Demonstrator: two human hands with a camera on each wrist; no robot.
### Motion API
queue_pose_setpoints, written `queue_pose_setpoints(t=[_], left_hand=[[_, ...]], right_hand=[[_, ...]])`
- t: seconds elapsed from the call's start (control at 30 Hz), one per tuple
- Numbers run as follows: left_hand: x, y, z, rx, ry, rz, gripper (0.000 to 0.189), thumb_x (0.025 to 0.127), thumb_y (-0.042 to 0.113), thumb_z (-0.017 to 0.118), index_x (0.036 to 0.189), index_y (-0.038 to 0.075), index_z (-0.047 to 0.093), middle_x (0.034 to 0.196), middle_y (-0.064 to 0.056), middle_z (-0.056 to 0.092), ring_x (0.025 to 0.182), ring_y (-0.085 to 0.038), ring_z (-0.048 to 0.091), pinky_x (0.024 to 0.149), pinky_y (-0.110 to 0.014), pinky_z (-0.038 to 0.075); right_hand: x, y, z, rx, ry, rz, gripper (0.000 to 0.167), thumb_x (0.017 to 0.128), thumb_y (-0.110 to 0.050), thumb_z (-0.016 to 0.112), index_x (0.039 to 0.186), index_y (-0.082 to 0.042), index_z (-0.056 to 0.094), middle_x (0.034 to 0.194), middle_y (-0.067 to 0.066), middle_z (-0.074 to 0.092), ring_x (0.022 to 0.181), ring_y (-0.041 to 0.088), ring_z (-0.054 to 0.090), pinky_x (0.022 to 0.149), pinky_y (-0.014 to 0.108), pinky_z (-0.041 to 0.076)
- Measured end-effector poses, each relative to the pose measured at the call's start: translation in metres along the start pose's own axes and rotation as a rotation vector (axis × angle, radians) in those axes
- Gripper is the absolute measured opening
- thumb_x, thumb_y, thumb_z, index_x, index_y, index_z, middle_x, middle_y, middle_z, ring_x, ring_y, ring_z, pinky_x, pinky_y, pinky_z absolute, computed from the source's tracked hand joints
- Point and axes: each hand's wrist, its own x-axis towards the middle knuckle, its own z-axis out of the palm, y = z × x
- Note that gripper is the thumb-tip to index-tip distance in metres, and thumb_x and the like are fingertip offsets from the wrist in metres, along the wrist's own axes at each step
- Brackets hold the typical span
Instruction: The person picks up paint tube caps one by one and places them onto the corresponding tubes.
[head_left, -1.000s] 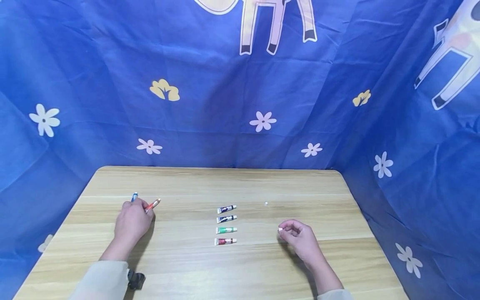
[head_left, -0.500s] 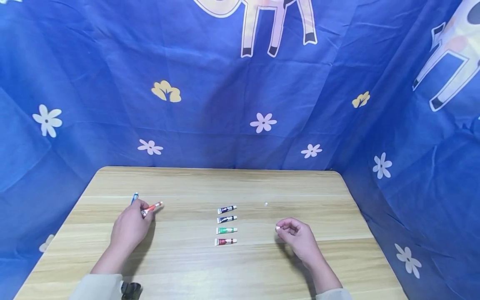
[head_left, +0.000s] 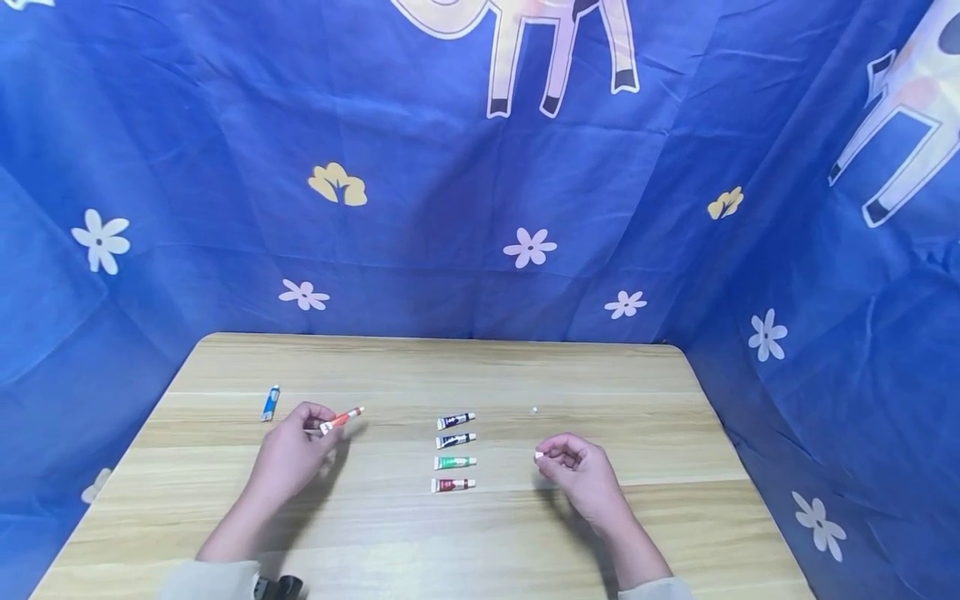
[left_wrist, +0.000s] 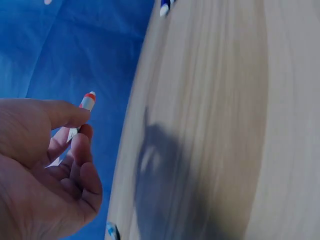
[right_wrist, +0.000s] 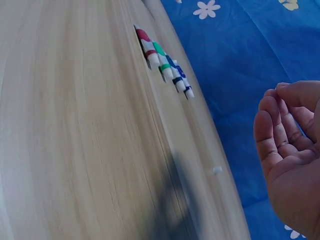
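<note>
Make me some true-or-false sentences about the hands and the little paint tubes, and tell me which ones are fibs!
1. The left hand holds an orange paint tube. True.
2. Both hands hold tubes. False: the right hand pinches a white cap.
3. The green tube lies between the dark-blue tube and the red tube. True.
4. Two tubes are being held. False: only one; the light-blue tube lies on the table.

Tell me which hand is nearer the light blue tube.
Left. The left hand is just right of the light blue tube; the right hand farther right, past four tubes.
</note>
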Motion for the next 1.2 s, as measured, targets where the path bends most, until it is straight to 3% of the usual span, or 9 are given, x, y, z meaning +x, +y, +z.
queue_pose_setpoints(t=[0.2, 0.43, 0.77, 1.2], left_hand=[[-0.01, 0.023, 0.012, 0.006, -0.001, 0.032, 0.031, 0.102, 0.019, 0.073, 0.126, 0.002, 0.063, 0.095, -0.008, 0.07, 0.076, -0.015, 0.059, 0.06, -0.026, 0.05], [-0.022, 0.046, 0.031, -0.072, -0.03, 0.022, 0.029, 0.1, 0.018, 0.076, 0.124, 0.004, 0.066, 0.099, -0.006, 0.071, 0.087, -0.014, 0.063, 0.068, -0.023, 0.052], [-0.036, 0.064, 0.057, -0.185, -0.089, -0.01, 0.026, 0.098, 0.015, 0.078, 0.121, 0.008, 0.068, 0.101, -0.003, 0.071, 0.089, -0.012, 0.064, 0.077, -0.021, 0.054], [-0.061, 0.09, 0.083, -0.299, -0.123, -0.019, 0.018, 0.094, 0.008, 0.081, 0.109, 0.012, 0.07, 0.091, 0.0, 0.067, 0.079, -0.009, 0.06, 0.071, -0.021, 0.052]], right_hand=[[0.001, -0.001, 0.011, -0.018, -0.023, 0.002, 0.022, 0.091, -0.002, 0.081, 0.11, 0.006, 0.072, 0.095, 0.008, 0.072, 0.082, 0.009, 0.069, 0.078, 0.021, 0.061], [0.003, -0.002, 0.022, -0.019, -0.03, -0.003, 0.019, 0.091, 0.001, 0.08, 0.108, 0.005, 0.073, 0.094, 0.008, 0.072, 0.08, 0.008, 0.068, 0.076, 0.019, 0.06], [0.004, -0.003, 0.037, -0.022, -0.049, -0.013, 0.019, 0.09, -0.001, 0.08, 0.108, 0.004, 0.074, 0.095, 0.007, 0.072, 0.083, 0.008, 0.067, 0.075, 0.018, 0.057], [0.002, -0.008, 0.057, -0.026, -0.116, -0.043, 0.02, 0.092, -0.003, 0.081, 0.111, 0.003, 0.075, 0.096, 0.01, 0.072, 0.082, 0.007, 0.066, 0.074, 0.016, 0.056]])
